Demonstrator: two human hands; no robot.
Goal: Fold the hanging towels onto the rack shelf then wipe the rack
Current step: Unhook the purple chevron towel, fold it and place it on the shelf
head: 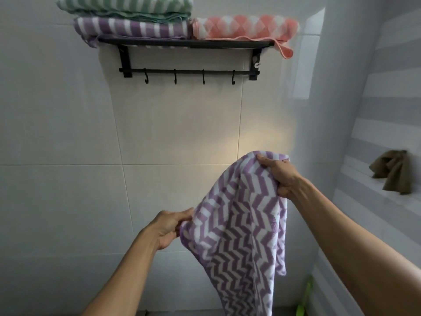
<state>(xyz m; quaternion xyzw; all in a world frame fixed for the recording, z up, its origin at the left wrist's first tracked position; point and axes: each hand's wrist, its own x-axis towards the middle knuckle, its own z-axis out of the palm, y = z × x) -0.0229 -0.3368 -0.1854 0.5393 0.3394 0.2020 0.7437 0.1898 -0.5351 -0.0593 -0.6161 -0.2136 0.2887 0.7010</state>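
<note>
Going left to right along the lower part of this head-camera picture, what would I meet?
Left hand → purple zigzag towel held by both hands → right hand → brown cloth on the striped side wall.

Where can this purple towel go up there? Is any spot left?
The shelf is crowded: a purple towel with a green towel on it at left, a pink towel at right. Free spots: on top of the pink towel, and the four bare hooks below.
</note>
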